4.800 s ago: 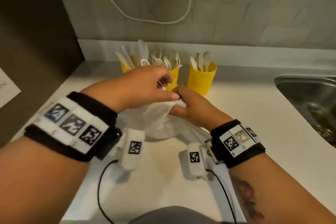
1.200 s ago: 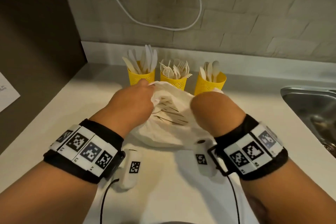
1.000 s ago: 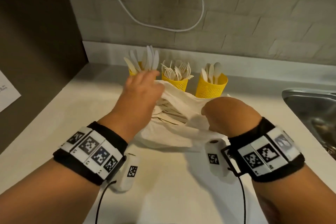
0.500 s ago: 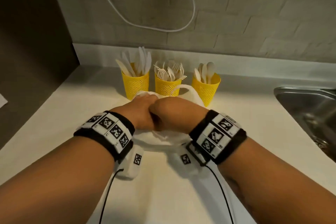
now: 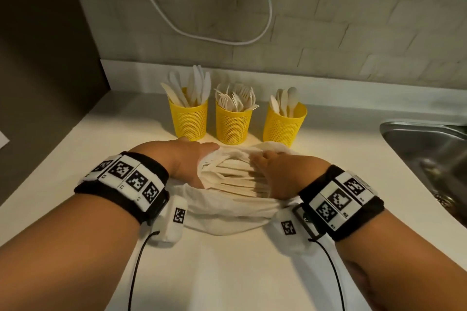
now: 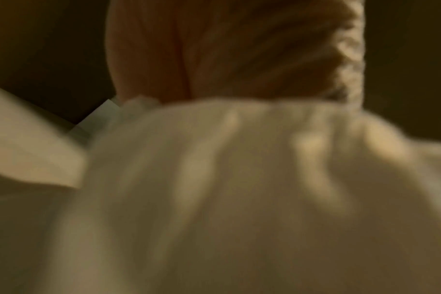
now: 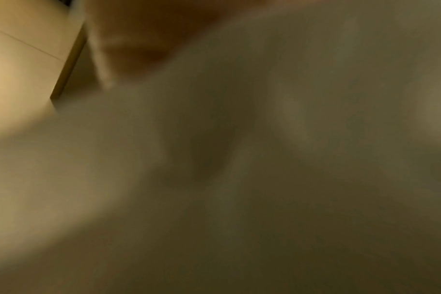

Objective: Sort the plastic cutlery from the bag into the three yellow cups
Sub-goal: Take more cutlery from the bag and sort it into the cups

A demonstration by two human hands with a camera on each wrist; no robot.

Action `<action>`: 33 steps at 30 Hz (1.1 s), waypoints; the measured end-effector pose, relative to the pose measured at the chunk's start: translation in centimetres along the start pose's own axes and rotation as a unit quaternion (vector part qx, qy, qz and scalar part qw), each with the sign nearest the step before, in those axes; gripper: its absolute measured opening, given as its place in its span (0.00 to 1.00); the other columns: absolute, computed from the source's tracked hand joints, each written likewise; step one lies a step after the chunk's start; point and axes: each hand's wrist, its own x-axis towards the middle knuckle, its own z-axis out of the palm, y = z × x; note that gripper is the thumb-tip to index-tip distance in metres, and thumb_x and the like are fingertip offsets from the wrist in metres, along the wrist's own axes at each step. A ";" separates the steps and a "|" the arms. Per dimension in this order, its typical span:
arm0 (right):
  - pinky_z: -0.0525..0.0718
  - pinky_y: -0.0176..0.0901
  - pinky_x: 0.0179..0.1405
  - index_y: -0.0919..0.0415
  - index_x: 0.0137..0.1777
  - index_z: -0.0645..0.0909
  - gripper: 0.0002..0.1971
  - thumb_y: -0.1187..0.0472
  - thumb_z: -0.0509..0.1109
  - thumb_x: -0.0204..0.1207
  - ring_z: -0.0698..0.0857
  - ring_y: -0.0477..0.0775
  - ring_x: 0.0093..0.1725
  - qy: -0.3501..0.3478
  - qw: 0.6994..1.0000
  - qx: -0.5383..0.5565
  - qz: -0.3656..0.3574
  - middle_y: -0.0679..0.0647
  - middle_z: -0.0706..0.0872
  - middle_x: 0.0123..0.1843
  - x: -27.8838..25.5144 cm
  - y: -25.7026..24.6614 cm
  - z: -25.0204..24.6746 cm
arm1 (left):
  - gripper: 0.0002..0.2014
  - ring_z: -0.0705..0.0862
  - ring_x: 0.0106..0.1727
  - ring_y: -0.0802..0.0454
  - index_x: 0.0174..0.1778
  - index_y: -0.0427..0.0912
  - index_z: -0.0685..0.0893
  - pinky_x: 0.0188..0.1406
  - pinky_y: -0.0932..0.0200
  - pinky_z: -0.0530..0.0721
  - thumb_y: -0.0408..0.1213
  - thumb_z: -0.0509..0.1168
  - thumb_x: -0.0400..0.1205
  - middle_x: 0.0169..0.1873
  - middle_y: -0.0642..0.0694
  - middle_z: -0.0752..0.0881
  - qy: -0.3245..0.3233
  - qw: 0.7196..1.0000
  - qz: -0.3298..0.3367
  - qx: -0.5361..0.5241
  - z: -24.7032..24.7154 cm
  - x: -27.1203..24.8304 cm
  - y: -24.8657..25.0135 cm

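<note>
three yellow cups stand in a row at the back of the white counter (image 5: pixel 252 272), just beyond the bag: the left cup (image 5: pixel 188 121) holds plastic knives, the middle cup (image 5: pixel 233 125) forks, the right cup (image 5: pixel 284 125) spoons. in front of them a white plastic bag (image 5: pixel 227 212) lies on the counter with its mouth spread wide, and a heap of pale cutlery (image 5: pixel 240 178) lies flat inside the opening. the left hand (image 5: pixel 185 159) holds the left edge of the mouth, fingers curled around the plastic. the right hand (image 5: pixel 274 175) sits at the right edge with its fingers bent down onto the rim; whether it grips or only presses i cannot tell. both wrist views are blurred, showing little more than crumpled white plastic close up and a patch of skin. each wrist wears a black band with square coded markers. a steel sink (image 5: pixel 429 149) sits at the right end of the counter, and a white cable (image 5: pixel 202 35) loops across the grey brick wall behind.
</note>
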 end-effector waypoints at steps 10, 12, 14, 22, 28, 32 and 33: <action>0.76 0.52 0.71 0.48 0.81 0.64 0.29 0.53 0.67 0.81 0.75 0.59 0.74 0.013 0.997 -0.036 -0.066 0.52 0.73 0.75 -2.7 -1.2 -3.1 | 0.41 0.78 0.70 0.47 0.82 0.59 0.62 0.62 0.57 0.79 0.33 0.72 0.75 0.77 0.47 0.74 0.039 0.992 -0.021 -0.119 -0.3 -1.8 -1.7; 0.74 0.48 0.71 0.46 0.81 0.67 0.27 0.55 0.65 0.83 0.75 0.58 0.74 0.020 0.998 -0.024 -0.061 0.51 0.73 0.77 -3.5 -2.5 -5.5 | 0.29 0.80 0.64 0.49 0.70 0.59 0.72 0.52 0.57 0.81 0.32 0.71 0.76 0.70 0.48 0.78 0.108 0.980 -0.015 -0.166 0.2 -1.4 -1.8; 0.75 0.44 0.59 0.46 0.77 0.72 0.22 0.58 0.63 0.84 0.78 0.59 0.70 0.080 0.992 -0.030 -0.098 0.52 0.78 0.73 -2.9 -3.9 -6.9 | 0.22 0.81 0.61 0.49 0.50 0.60 0.74 0.51 0.52 0.83 0.25 0.69 0.73 0.62 0.49 0.80 0.158 0.968 0.015 -0.193 0.8 -1.3 -1.2; 0.75 0.49 0.47 0.60 0.68 0.81 0.18 0.55 0.57 0.86 0.84 0.63 0.55 0.092 0.978 -0.058 -0.180 0.59 0.86 0.57 1.4 -7.3 -2.8 | 0.21 0.71 0.74 0.45 0.44 0.56 0.79 0.69 0.57 0.72 0.21 0.67 0.70 0.73 0.46 0.71 0.210 0.967 0.084 -0.119 2.5 -2.9 0.8; 0.71 0.44 0.42 0.57 0.58 0.88 0.11 0.60 0.68 0.79 0.83 0.61 0.52 0.157 0.967 -0.023 -0.198 0.57 0.88 0.52 2.0 -6.0 -3.0 | 0.58 0.45 0.87 0.49 0.86 0.58 0.48 0.84 0.47 0.57 0.56 0.78 0.66 0.86 0.53 0.39 -0.008 1.000 -0.010 -0.013 2.5 -4.2 -0.9; 0.80 0.49 0.42 0.56 0.47 0.91 0.06 0.62 0.73 0.73 0.83 0.60 0.47 0.236 0.952 0.024 -0.196 0.53 0.90 0.41 1.3 -4.8 -3.5 | 0.65 0.48 0.86 0.47 0.86 0.55 0.38 0.83 0.47 0.61 0.49 0.81 0.64 0.85 0.54 0.36 -0.015 1.000 -0.017 -0.005 2.3 -4.2 -1.0; 0.79 0.48 0.40 0.56 0.46 0.91 0.06 0.63 0.73 0.72 0.83 0.60 0.45 0.261 0.947 0.025 -0.188 0.53 0.89 0.40 0.8 -4.3 -3.6 | 0.66 0.49 0.86 0.47 0.86 0.54 0.36 0.82 0.47 0.62 0.46 0.81 0.64 0.85 0.54 0.35 -0.010 1.000 -0.017 -0.003 2.2 -4.3 -0.9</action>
